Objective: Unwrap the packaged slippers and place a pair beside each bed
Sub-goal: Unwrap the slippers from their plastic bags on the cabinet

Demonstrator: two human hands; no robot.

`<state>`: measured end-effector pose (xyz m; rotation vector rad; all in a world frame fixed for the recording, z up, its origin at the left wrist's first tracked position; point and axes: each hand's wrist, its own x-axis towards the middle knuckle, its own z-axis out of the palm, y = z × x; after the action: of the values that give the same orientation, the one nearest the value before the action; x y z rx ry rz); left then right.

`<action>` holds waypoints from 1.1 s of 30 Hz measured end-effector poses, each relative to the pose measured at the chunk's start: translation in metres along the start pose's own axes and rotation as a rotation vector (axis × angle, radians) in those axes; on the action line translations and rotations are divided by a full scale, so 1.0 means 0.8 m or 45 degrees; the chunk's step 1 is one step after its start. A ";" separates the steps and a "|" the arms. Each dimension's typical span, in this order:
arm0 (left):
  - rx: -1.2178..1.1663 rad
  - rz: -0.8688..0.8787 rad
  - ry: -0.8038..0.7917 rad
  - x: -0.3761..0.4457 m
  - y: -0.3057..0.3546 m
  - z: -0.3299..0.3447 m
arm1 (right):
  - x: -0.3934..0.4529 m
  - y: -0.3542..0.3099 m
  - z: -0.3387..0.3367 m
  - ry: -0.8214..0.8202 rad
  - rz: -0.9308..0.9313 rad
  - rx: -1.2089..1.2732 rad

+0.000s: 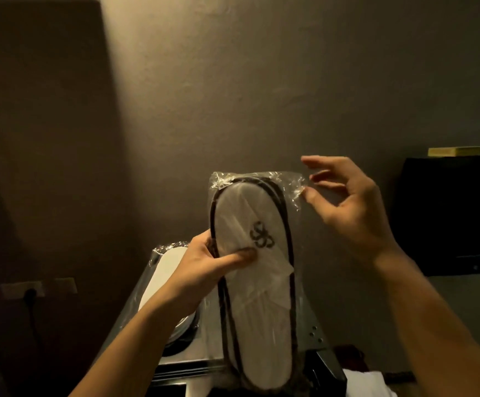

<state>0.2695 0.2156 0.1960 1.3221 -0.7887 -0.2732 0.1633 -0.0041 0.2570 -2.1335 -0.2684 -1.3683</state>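
I hold one packet of slippers (254,270) upright in front of me, and it is sealed in its clear wrapper (299,186). My left hand (218,262) is clamped on the packet's left edge about halfway up, thumb pressed flat across the white front just under the dark logo, fingers hidden behind. My right hand (347,207) is up at the top right corner of the packet, fingers spread apart, thumb tip touching or just beside the crinkled corner of the plastic; I cannot tell if I have pinched it yet.

Below my left wrist, a second packet (170,267) lies flat on the grey table (309,319), also in plastic as far as I can see. A wall socket (30,290) sits well off to the left of my left arm, and a dark screen (450,213) to the right of my right hand.

So I judge the job to be at its very start: nothing is unwrapped and no slippers are set down by a bed. No bed shows here. Left to do: tear this wrapper open, pull the pair out, do the same with the other packet, then carry each pair to its bed.
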 end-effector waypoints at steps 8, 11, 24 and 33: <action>-0.064 -0.106 -0.019 -0.008 0.003 0.001 | -0.001 0.003 0.005 -0.121 -0.212 -0.159; -0.004 -0.150 -0.047 -0.013 0.000 0.002 | 0.001 -0.003 0.015 0.041 -0.012 -0.020; 0.148 -0.251 -0.149 -0.018 0.005 0.005 | 0.015 -0.002 0.018 -0.293 -0.137 -0.180; 0.220 -0.286 -0.177 -0.021 0.003 -0.005 | 0.028 -0.011 0.012 -0.467 0.194 0.092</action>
<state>0.2593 0.2294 0.1921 1.5707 -0.7939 -0.4881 0.1770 0.0057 0.2773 -2.2823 -0.2862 -0.8644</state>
